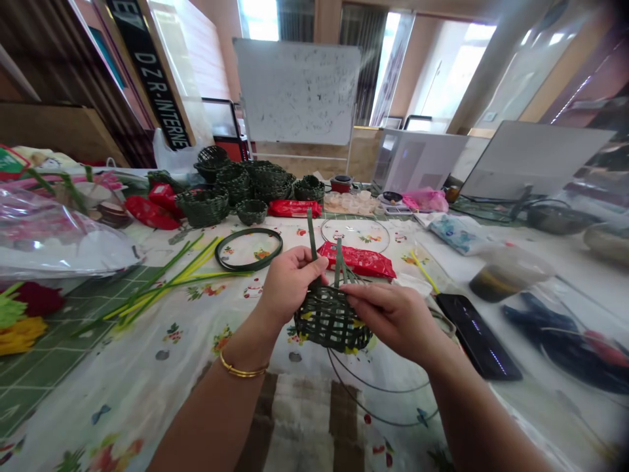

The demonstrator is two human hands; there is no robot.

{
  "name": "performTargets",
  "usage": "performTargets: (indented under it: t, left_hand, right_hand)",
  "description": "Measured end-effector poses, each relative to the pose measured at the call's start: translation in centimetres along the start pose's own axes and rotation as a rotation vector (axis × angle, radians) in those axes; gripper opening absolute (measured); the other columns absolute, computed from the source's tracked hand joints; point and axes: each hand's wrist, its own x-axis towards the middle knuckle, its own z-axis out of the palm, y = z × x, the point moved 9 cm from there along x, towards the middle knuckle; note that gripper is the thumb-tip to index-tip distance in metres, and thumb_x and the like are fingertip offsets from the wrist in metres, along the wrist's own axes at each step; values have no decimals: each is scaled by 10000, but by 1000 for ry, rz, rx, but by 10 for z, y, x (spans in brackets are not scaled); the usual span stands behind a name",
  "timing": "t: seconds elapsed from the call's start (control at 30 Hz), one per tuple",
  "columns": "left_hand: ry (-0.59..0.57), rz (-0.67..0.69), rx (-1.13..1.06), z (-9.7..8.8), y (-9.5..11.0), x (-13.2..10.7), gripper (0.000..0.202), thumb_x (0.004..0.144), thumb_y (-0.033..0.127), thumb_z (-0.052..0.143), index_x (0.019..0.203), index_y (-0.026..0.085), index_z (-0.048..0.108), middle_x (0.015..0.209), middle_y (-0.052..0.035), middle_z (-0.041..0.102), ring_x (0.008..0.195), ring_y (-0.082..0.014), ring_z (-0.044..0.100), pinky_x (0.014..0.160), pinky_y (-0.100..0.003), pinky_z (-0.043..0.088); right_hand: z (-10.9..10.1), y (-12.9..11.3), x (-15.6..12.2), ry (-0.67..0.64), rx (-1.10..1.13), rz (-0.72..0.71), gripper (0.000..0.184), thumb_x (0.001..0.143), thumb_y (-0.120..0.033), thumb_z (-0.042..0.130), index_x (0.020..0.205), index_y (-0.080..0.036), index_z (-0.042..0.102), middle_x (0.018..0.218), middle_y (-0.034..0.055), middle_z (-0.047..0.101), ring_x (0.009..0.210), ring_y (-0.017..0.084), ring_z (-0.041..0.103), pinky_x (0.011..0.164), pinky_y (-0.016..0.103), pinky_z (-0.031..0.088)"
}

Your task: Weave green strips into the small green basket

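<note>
A small half-woven green basket (330, 321) is held above the table between both hands. My left hand (289, 280) is closed on its upright strips at the left rim, one strip sticking up past the fingers. My right hand (393, 314) pinches the strips on the right side of the rim. Loose green and yellow strips (162, 285) lie on the flowered tablecloth (147, 387) to the left. A gold bangle is on my left wrist.
Several finished green baskets (240, 187) stand at the back, with red packets (358, 260) and a coiled green strip ring (248, 249). A black phone (476, 335) lies right of my hands. Plastic bags and flowers sit at far left, a whiteboard behind.
</note>
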Motion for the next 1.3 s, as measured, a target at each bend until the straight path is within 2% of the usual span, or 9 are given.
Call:
performTargets:
  t: [0.1,0.27,0.47,0.63,0.77,0.97,1.1,1.2,1.3]
  left_hand:
    - [0,15,54,3,-6,3,193,753,312,649,801,158,542,558,19,625,480,-88,528,502,-195,409]
    - [111,179,315,0,-5,6,504,798,185,554,1281,221,411,539,65,586,526,-122,559,613,-241,436]
    - [15,197,615,7,-7,11,200,778,192,501,827,176,694,712,-24,672,702,-179,599,702,-289,437]
    - [-212,54,455,19,-17,8,234,750,353,584,643,153,643,575,15,572,583,-137,506,557,-244,370]
    - [-201,-29,356,14,-19,6,347,684,450,679,589,163,507,518,66,419,498,-89,384,498,-220,304]
    - [-1,266,574,9,0,8,239,738,334,672,624,160,555,969,-54,541,939,-202,547,874,-346,416]
    - [136,531,731,9,17,1,158,738,299,689,670,176,617,1293,-98,458,1273,-301,360,1075,-461,255]
    - [-19,800,802,28,24,-10,169,827,307,592,704,191,592,1098,-83,607,1148,-249,492,1078,-431,267]
    - [-111,780,810,35,17,-7,222,880,332,502,710,196,548,742,-48,619,806,-200,564,929,-370,399]
  right_hand:
    - [10,21,3,-54,157,146,247,886,-283,516,1058,-259,692,935,-2,736,801,137,672,712,229,492]
    - [25,41,7,-107,201,250,242,865,-294,532,1035,-282,703,986,-11,732,896,176,671,794,284,506]
    - [27,35,9,-116,188,219,249,857,-277,535,1036,-272,708,963,3,734,863,178,670,756,286,507]
    - [29,30,6,-175,165,197,241,860,-286,532,1006,-251,720,762,-9,719,665,141,640,582,232,467]
    - [26,24,6,-161,154,166,252,872,-301,520,1024,-249,714,808,-3,726,702,142,646,606,230,471]
    - [28,30,7,-155,59,209,265,855,-308,533,1042,-260,715,847,15,744,746,175,676,603,250,489]
    - [32,38,7,-148,103,236,273,860,-318,530,1063,-273,707,904,18,748,808,197,690,698,295,521]
    - [35,40,8,-141,173,219,258,868,-313,525,1037,-269,715,883,15,748,847,201,691,776,316,524]
    - [35,41,10,-106,189,213,250,866,-304,531,1033,-269,714,871,12,747,851,204,691,798,328,526]
